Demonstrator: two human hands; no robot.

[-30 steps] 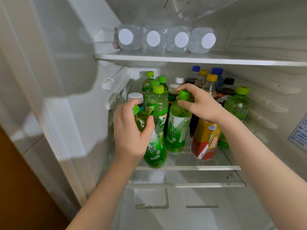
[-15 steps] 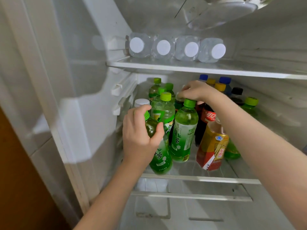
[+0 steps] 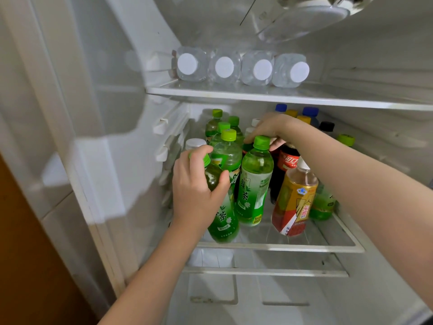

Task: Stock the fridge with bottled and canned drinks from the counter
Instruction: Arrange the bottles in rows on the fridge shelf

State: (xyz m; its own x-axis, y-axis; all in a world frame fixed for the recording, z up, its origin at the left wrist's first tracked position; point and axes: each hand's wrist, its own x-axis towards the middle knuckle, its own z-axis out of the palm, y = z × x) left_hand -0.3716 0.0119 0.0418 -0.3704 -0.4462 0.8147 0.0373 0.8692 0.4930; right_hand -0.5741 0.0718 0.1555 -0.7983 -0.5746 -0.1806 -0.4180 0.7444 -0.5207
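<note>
On the middle shelf [image 3: 281,247], the left hand [image 3: 196,191] wraps thumb and fingers round the shoulder of a green tea bottle [image 3: 222,221], whose base sits near the front rim. Just right of that grip stands a second green bottle [image 3: 253,188]. Beyond its cap the right hand [image 3: 269,129] curls down near a cola bottle [image 3: 288,160]; I cannot tell what it holds, if anything. The step looks like seating this bottle in the row. Next it needs pushing back and upright without knocking its close-packed neighbours, then letting go.
</note>
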